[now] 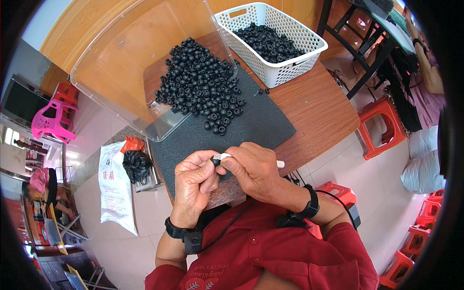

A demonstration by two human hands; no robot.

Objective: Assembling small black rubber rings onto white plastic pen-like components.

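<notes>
My left hand (192,180) pinches a small round black part (216,162) between thumb and fingertips, above the near edge of the table. It resembles the hollow, ring-like black parts on the table. Closed around a white-handled knife (281,164), my right hand (253,169) brings its short blade against the black part. Most of the handle is hidden in my palm; only its end sticks out on the right. Beyond both hands, a heap of black ring-like parts (203,79) spills from a tipped clear plastic bin (104,104) onto a dark mat (263,118).
A white perforated basket (270,75) of similar black parts stands on the wooden table (321,104). Left of the table are a white sack (116,193) and a black plastic bag (136,166). A red stool (386,128) stands to the right, near another person (430,92).
</notes>
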